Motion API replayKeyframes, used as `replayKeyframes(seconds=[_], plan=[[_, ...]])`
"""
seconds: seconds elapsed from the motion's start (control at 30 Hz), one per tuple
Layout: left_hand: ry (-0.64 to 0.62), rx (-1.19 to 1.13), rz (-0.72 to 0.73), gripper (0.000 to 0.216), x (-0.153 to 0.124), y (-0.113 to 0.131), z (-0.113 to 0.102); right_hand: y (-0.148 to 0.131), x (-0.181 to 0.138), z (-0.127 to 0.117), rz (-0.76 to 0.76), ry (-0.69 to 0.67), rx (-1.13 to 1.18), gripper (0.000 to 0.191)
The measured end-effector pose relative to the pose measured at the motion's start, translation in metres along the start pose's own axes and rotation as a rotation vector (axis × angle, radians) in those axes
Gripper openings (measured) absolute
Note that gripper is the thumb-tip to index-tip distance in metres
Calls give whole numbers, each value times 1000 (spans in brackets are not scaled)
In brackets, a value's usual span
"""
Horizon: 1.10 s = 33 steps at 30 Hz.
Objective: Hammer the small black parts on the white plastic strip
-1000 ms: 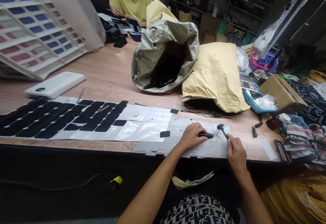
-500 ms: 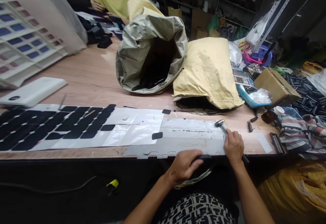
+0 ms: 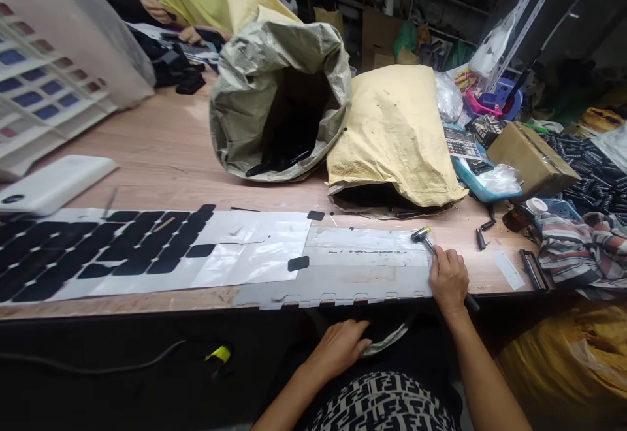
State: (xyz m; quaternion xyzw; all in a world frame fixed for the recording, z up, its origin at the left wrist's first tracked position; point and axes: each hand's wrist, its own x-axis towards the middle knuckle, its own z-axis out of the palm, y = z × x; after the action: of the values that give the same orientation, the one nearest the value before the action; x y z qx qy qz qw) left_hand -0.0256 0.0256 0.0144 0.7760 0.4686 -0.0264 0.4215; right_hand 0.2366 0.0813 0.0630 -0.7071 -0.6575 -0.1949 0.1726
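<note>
So the big grey-green woven sack (image 3: 274, 85) lies tipped on its side on the long wooden table (image 3: 161, 150), mouth toward the camera, with a heap of black parts inside that are too dark to tell apart. Just right of the sack is a yellow woven bag (image 3: 396, 137), also lying down, with black stuff showing at its open bottom edge. Further right of it a blue plastic tray (image 3: 482, 189) holds a grey calculator (image 3: 462, 144) and a clear plastic bag.

No writing is readable anywhere; the calculator keys are too small.

The right hand (image 3: 448, 281) is closed around the handle of a small metal-headed hammer (image 3: 422, 236), whose head rests on the flat grey metal plate (image 3: 362, 268) in front of the sack, at the near table edge. The handle's end pokes out past the wrist. The left hand (image 3: 340, 347) is down below the table edge with fingers curled onto a crumpled bag in the lap. I can't tell if it's actually gripping anything, since it's dark there.

Left of the plate, a white sheet (image 3: 245, 248) carries rows of black pads (image 3: 122, 245), cut off at the frame edge.
</note>
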Motion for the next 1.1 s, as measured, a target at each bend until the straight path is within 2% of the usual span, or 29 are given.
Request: replayKeyframes(seconds=[0.13, 0.2, 0.3, 0.33, 0.4, 0.5, 0.6, 0.7, 0.8, 0.93, 1.1], plan=[[-42, -219, 440, 29, 2, 50, -66, 0, 0, 0, 2, 0, -1, 32], [115, -243, 509, 27, 24, 69, -101, -1, 0, 0, 5, -7, 0, 32], [510, -106, 362, 26, 80, 81, -138, -1, 0, -1, 8, -11, -3, 31], [592, -38, 291, 26, 101, 82, -145, -1, 0, -1, 9, -10, -5, 30], [649, 90, 155, 24, 138, 82, -154, -1, -1, 0, 12, -13, -9, 30], [608, 230, 12, 21, 171, 82, -156, -1, -2, 1, 26, -23, -8, 31], [597, 301, -11, 19, 176, 82, -155, 0, -3, 2, 28, -27, -6, 32], [632, 293, 56, 17, 157, 79, -155, 0, -3, 2, 27, -28, -7, 32], [660, 182, 149, 16, 125, 63, -152, -1, -3, 1, 40, -40, -7, 32], [567, -5, 226, 11, 89, 31, -133, 0, -2, 0, 50, -71, 7, 33], [585, -143, 255, 16, 81, 9, -109, 5, 1, -6, 76, -103, 173, 34]])
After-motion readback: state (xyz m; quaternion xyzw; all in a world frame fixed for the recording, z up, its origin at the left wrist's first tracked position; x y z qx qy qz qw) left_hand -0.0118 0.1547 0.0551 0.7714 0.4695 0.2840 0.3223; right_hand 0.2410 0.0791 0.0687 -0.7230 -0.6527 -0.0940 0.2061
